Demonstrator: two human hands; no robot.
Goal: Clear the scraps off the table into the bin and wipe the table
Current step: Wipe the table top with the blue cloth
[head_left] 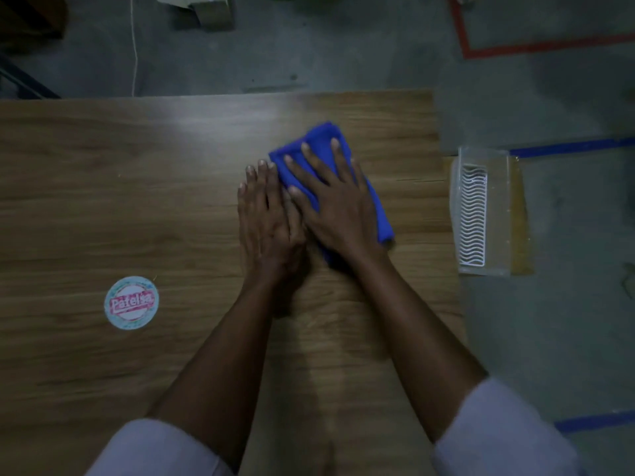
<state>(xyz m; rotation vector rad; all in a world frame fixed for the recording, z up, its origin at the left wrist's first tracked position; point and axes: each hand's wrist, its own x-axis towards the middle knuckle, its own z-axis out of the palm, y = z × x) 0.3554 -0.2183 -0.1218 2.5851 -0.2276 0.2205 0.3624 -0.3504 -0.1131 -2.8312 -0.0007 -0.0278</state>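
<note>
Right hand (338, 207) lies flat, palm down, on the folded blue cloth (323, 135), fingers straight and spread wide, pressing it to the table (103, 201); nothing is pinched or curled around. The cloth sits directly under that palm, sticking out past the fingertips on the far side and past the hand's outer edge toward the wrist. Left hand (264, 221) is also flat on the wood, fingers straight and close together, right beside the right hand; its fingertips are at the cloth's left edge, and I cannot tell whether they touch it. The right hand's thumb side overlaps the left hand's. Clear plastic bin (500, 214), with a white ribbed piece (472, 214) inside, stands well to the right of the right hand, just past the table's right edge. A round sticker (131, 303) lies on the table well left of the left hand, nearer the person. Pale sleeves (505, 434) are pushed up on both forearms. On the grey floor, red tape (536, 48) lies far beyond the hands to the right and blue tape (567, 147) lies past the bin.
</note>
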